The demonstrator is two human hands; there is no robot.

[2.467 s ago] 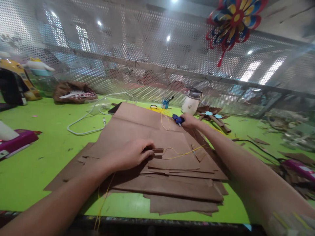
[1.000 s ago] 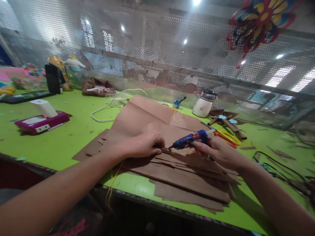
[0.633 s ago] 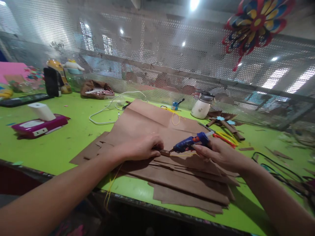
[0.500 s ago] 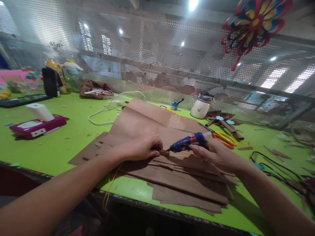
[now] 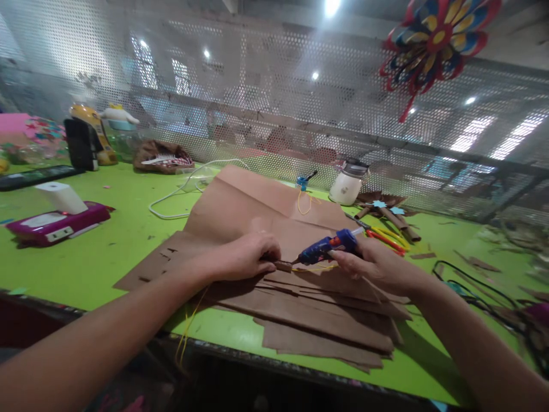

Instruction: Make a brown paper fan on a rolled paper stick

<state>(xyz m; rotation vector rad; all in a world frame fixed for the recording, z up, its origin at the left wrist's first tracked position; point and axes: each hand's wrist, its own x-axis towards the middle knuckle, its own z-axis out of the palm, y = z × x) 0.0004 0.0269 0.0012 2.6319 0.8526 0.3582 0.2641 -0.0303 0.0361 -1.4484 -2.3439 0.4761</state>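
Observation:
My right hand is closed round a blue glue gun, whose tip points left. A white glue stick pokes out of its back. Just left of the tip, my left hand pinches a small folded strip of brown paper; the tip is at or very near the strip's end. Yellow string runs right from the strip, and more yellow string hangs over the table's front edge. Beneath both hands lie several sheets of brown kraft paper with uneven edges.
Scissors with red and yellow handles and a white jar stand at the right back. Black cables lie far right. On the left are a purple power strip, a phone and a white cable.
The whole view has shifted slightly, so everything sits a little further left. Both hands, the glue gun and the paper strip keep nearly the same positions relative to each other.

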